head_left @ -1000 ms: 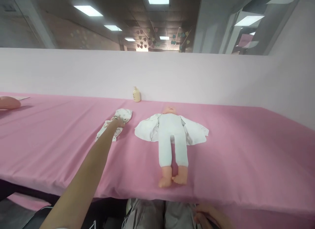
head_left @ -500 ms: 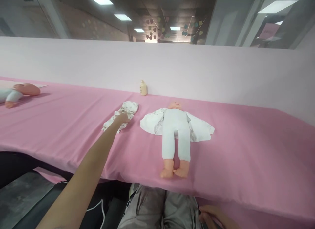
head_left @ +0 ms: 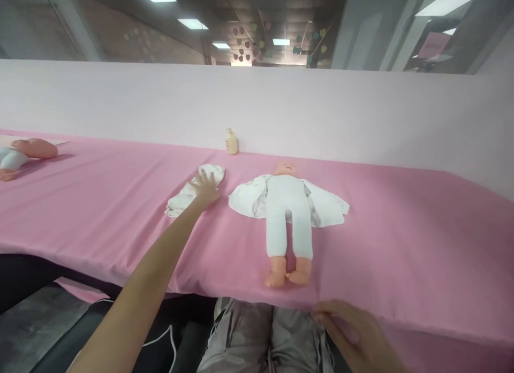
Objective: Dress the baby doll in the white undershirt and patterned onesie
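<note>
My left hand (head_left: 206,190) is over a folded white patterned cloth (head_left: 182,202), which looks like baby clothing. Its fingers are spread on or just above the cloth; I cannot tell whether they touch. A baby doll (head_left: 288,212) with a white body lies on its back, feet toward me. Under its upper body a white garment (head_left: 327,204) is spread out to both sides. My right hand (head_left: 353,330) is low at the front table edge, right of my lap, fingers apart and nothing visible in it.
A pale yellow pump bottle (head_left: 232,143) stands against the white wall (head_left: 160,103). Part of another doll (head_left: 34,149) lies at the far left. The pink tablecloth (head_left: 401,244) hangs over the front edge. A white cable (head_left: 172,341) hangs by my legs.
My left hand has opened from the cloth and moved slightly right, its fingers now spread. My right hand has risen from beside my lap to the table edge.
</note>
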A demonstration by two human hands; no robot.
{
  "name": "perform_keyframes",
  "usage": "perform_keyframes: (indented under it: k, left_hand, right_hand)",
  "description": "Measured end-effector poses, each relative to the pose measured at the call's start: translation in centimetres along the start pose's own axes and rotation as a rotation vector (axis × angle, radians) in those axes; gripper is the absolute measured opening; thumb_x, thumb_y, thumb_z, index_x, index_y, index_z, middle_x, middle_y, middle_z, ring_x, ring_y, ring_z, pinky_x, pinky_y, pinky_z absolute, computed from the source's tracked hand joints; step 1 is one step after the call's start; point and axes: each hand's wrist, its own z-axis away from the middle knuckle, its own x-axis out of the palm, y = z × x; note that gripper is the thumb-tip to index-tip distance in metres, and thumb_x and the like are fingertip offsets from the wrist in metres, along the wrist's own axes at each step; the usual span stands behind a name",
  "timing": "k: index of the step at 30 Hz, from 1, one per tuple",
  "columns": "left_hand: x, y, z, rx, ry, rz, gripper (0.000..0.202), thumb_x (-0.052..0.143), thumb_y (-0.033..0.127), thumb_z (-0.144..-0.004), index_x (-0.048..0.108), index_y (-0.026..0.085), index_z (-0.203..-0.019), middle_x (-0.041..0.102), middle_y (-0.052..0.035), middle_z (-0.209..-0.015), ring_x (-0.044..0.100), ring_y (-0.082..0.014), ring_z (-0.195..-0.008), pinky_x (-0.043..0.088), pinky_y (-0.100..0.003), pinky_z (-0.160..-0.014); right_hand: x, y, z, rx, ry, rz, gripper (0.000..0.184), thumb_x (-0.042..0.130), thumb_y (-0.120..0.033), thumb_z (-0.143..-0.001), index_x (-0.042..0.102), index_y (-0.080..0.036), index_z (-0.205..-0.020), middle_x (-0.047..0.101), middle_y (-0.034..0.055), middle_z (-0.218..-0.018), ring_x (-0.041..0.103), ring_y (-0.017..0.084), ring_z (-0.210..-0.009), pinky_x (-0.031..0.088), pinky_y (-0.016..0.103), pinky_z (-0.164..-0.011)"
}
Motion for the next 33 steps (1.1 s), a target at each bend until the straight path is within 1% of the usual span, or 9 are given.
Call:
perform_keyframes:
  k: [2,4,7,9,13,19,23,28,33]
  left_hand:
    - [0.1,3.9,0.8,0.138,0.109,0.111,0.072,0.047,0.034,-0.085,0.019,0.008,-0.146,0.014,-0.0216,-0.154,0.005,-0.035,-0.143,0.011,-0.057,-0.111]
    - [0.5,8.2,1.8,0.196,0.073,0.316,0.068,0.042,0.039,-0.088,0.022,0.007,-0.144,0.023,-0.019,-0.152,0.015,-0.0297,-0.142,0.018,-0.046,-0.113]
    - [1.9,13.3,3.2,0.138,-0.002,0.539,0.065,0.039,0.052,-0.087,0.036,0.011,-0.137,0.042,-0.0184,-0.141,0.03,-0.03,-0.136,0.018,-0.05,-0.111]
    - [2.9,15.0,3.8,0.035,0.045,0.578,0.06,0.041,0.052,-0.085,0.043,0.012,-0.13,0.05,-0.0183,-0.133,0.037,-0.0301,-0.13,0.012,-0.053,-0.112]
    - [4.5,15.3,4.1,-0.066,0.178,0.552,0.042,0.041,0.036,-0.087,0.049,0.016,-0.123,0.056,-0.0155,-0.125,0.042,-0.0259,-0.125,0.01,-0.048,-0.113]
    - [4.8,14.4,4.3,-0.019,0.186,0.562,0.04,0.038,0.026,-0.086,0.048,0.019,-0.124,0.055,-0.0115,-0.127,0.039,-0.0244,-0.127,0.01,-0.049,-0.112]
    - [4.5,14.1,4.6,-0.14,0.189,0.574,0.044,0.04,0.026,-0.084,0.047,0.026,-0.128,0.047,-0.0069,-0.138,0.022,-0.0311,-0.137,0.011,-0.058,-0.108]
    - [4.1,13.7,4.9,-0.312,0.141,0.57,0.047,0.032,0.018,-0.087,0.045,0.028,-0.131,0.045,-0.0068,-0.14,0.025,-0.0335,-0.135,0.015,-0.064,-0.103]
    - [3.6,13.5,5.3,-0.3,0.07,0.502,0.057,0.026,0.012,-0.087,0.032,0.024,-0.141,0.047,-0.0098,-0.138,0.035,-0.0315,-0.129,0.018,-0.058,-0.103]
  right_hand:
    - [-0.3,-1.4,-3.9,-0.036,-0.084,0.003,0.027,0.046,-0.04,-0.09,0.068,-0.025,-0.086,0.071,0.0006,-0.086,0.067,0.016,-0.08,0.052,0.022,-0.072]
    - [0.3,-2.3,-9.4,-0.093,-0.094,-0.009,0.029,0.043,-0.038,-0.092,0.066,-0.021,-0.088,0.07,0.0014,-0.089,0.066,0.016,-0.081,0.051,0.024,-0.075]
    - [3.1,-2.3,-19.0,-0.162,0.037,0.247,0.029,0.039,-0.025,-0.092,0.064,-0.014,-0.1,0.067,0.0065,-0.108,0.06,0.015,-0.101,0.044,0.022,-0.091]
    - [5.6,-1.6,-24.6,-0.149,-0.022,0.62,0.034,0.037,-0.018,-0.091,0.058,-0.009,-0.117,0.06,0.0108,-0.122,0.053,0.016,-0.114,0.037,0.025,-0.099]
    - [9.9,-0.1,-31.7,-0.12,-0.102,0.8,0.035,0.042,-0.018,-0.089,0.061,-0.003,-0.113,0.056,0.0196,-0.126,0.044,0.028,-0.123,0.022,0.042,-0.109]
    - [13.0,0.8,-35.5,-0.01,-0.119,0.928,0.052,0.048,-0.02,-0.087,0.042,0.001,-0.134,0.035,0.0255,-0.143,0.028,0.033,-0.133,0.006,0.054,-0.11]
    - [13.3,1.6,-36.1,0.058,-0.015,0.932,0.049,0.045,-0.02,-0.088,0.044,-0.002,-0.134,0.039,0.0238,-0.14,0.021,0.037,-0.135,-0.004,0.062,-0.105]
    - [12.0,2.2,-36.0,0.091,0.116,0.858,0.041,0.042,-0.012,-0.088,0.051,-0.014,-0.128,0.047,0.015,-0.134,0.027,0.033,-0.131,-0.005,0.068,-0.1]
    - [8.4,2.5,-35.7,0.143,0.239,0.659,0.048,0.033,-0.006,-0.084,0.052,-0.017,-0.126,0.049,0.0089,-0.129,0.032,0.029,-0.128,0.003,0.068,-0.1]
